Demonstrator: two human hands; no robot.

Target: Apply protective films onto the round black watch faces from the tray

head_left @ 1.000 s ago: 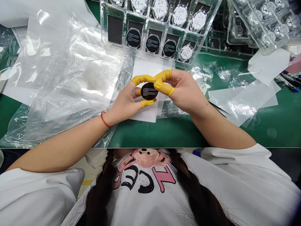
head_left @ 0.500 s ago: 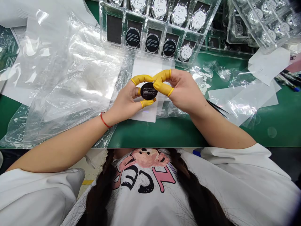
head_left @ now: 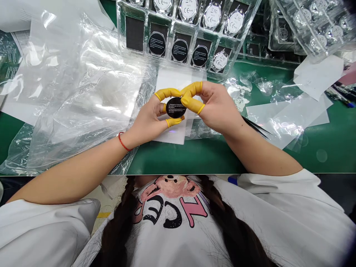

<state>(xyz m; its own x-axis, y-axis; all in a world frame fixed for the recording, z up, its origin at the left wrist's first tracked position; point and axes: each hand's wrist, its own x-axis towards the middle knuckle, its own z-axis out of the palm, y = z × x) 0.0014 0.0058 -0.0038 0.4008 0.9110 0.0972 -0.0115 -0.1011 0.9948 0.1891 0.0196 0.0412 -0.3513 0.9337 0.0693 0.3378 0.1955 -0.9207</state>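
Note:
A round watch (head_left: 175,108) with a black face and white printed text is held above the white paper. My left hand (head_left: 152,118), in yellow finger cots, grips it between the thumb below and the fingers above and behind. My right hand (head_left: 207,104), also in yellow finger cots, pinches with thumb and forefinger at the watch's upper right edge; whether a thin film is in that pinch I cannot make out. Just beyond is a clear tray (head_left: 169,61) with watches in its compartments, some face up with the same black print, others showing silver backs.
Clear plastic bags (head_left: 69,111) cover the left of the green table (head_left: 189,159). Black tweezers (head_left: 257,128) lie beside my right forearm. Plastic scraps (head_left: 241,91), sheets of paper (head_left: 289,115) and pens (head_left: 340,96) lie to the right. A second tray of watches (head_left: 319,22) is stacked at the upper right.
Almost nothing differs. My right hand has shifted very slightly left, and both hands stay on the watch.

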